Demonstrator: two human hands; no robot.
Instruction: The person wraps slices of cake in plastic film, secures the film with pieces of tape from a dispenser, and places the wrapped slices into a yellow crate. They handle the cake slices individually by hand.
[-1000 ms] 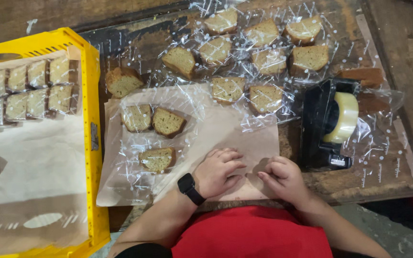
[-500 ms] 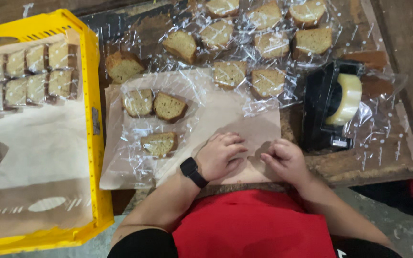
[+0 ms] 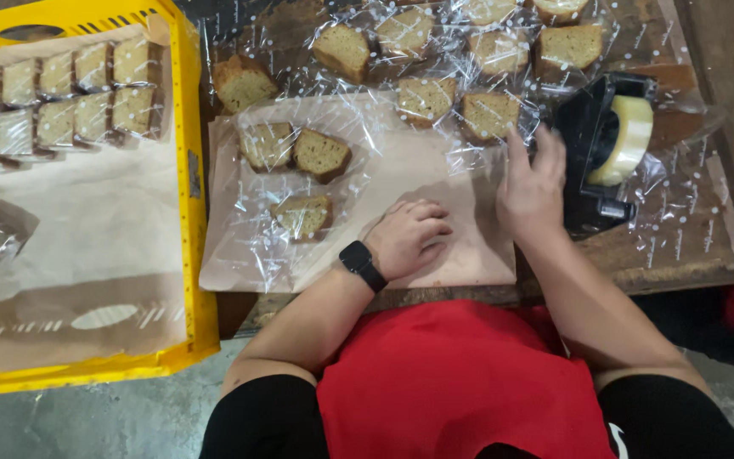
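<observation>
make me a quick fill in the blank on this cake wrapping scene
1. The crate beside the table is coloured ____.
2. The watch is worn on the ____ wrist.
3. The right hand reaches toward the black tape ____.
4. The left hand rests on brown ____.

Missing words: yellow; left; dispenser; paper

Seen from a single head-worn camera, looking steeply down and slightly forward over a red-clad lap onto the counter (image 3: pixel 690 255), close enough to fill the frame with its near edge. Yellow crate (image 3: pixel 182 212) at left, floor along bottom. No second view.
</observation>
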